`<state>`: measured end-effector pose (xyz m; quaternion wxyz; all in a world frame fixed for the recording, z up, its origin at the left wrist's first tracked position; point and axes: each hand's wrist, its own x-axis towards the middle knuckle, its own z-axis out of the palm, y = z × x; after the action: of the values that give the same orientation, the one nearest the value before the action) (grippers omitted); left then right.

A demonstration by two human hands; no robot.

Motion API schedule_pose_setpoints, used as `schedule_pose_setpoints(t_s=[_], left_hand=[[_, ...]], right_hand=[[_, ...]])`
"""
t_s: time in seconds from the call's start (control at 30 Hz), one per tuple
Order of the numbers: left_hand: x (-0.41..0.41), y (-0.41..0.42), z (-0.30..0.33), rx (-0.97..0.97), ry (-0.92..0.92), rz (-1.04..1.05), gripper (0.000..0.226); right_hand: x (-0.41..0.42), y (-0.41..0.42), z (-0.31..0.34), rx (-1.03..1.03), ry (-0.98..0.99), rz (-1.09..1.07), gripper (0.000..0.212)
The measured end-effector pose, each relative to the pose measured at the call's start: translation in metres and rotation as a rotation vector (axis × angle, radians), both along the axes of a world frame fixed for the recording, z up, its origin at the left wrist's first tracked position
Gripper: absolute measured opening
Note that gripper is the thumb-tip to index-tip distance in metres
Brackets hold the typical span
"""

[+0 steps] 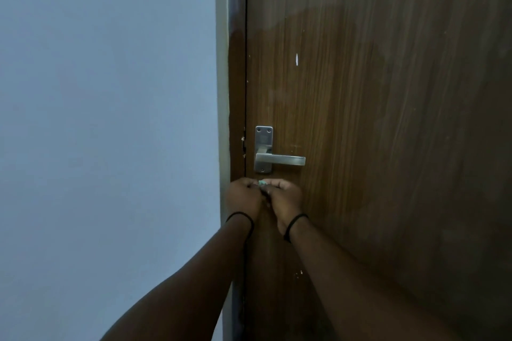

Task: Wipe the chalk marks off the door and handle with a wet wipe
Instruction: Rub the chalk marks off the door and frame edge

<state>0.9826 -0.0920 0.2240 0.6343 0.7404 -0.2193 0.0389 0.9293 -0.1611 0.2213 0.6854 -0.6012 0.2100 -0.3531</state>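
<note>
Small greenish wipe (262, 182) pinched between left hand (243, 196) and right hand (286, 198), just below handle (279, 160).

The door (388, 119) is dark brown with a fine vertical wood grain, and a small white mark (297, 59) shows above the handle (279, 160), which is brushed silver-grey. Left of the door, the wall (110, 119) is plain pale blue-grey. Black bands circle both wrists (a teal scrap (262, 182) peeks out below the handle).

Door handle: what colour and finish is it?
The door handle is silver-grey brushed metal on a matching plate, seen in the head view.
</note>
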Motion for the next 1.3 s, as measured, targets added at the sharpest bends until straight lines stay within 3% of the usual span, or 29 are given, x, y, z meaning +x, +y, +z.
schedule_pose_setpoints(t_s=[0.1,0.2,0.33,0.43,0.53,0.67,0.8,0.87,1.03,1.17,1.3], left_hand=[[0.0,0.012,0.006,0.028,0.033,-0.048,0.017],[-0.014,0.018,0.014,-0.081,0.167,-0.201,0.017],[-0.038,0.026,0.034,-0.232,0.126,-0.211,0.012],[-0.055,0.035,0.05,-0.319,0.226,-0.294,0.015],[-0.07,0.041,0.065,-0.38,0.327,-0.347,0.016],[-0.078,0.049,0.081,-0.481,0.268,-0.395,0.024],[-0.07,0.054,0.082,-0.49,0.257,-0.435,0.028],[-0.061,0.049,0.074,-0.421,0.162,-0.291,0.024],[-0.031,0.026,0.044,-0.3,-0.322,0.278,0.019],[0.0,-0.003,0.029,-0.29,-0.526,0.288,0.02],[0.021,-0.017,0.04,-0.194,-0.629,0.26,0.021]], right_hand=[[-0.017,0.004,0.009,-0.017,-0.029,-0.013,0.013],[-0.039,0.004,0.022,0.027,-0.087,0.027,0.015],[-0.065,0.011,0.041,0.071,-0.178,0.021,0.018],[-0.078,0.02,0.054,0.098,-0.263,-0.022,0.018],[-0.086,0.029,0.06,-0.168,-0.208,-0.146,0.024],[-0.094,0.04,0.07,-0.846,-0.041,-0.258,0.032],[-0.103,0.036,0.077,-0.988,-0.02,-0.306,0.025],[-0.102,0.032,0.075,-0.983,-0.017,-0.314,0.019],[-0.078,0.006,0.058,-1.093,-0.036,-0.416,0.016],[-0.048,-0.036,0.05,-1.235,-0.09,-0.557,0.018],[-0.025,-0.053,0.059,-1.319,-0.145,-0.463,0.025]])
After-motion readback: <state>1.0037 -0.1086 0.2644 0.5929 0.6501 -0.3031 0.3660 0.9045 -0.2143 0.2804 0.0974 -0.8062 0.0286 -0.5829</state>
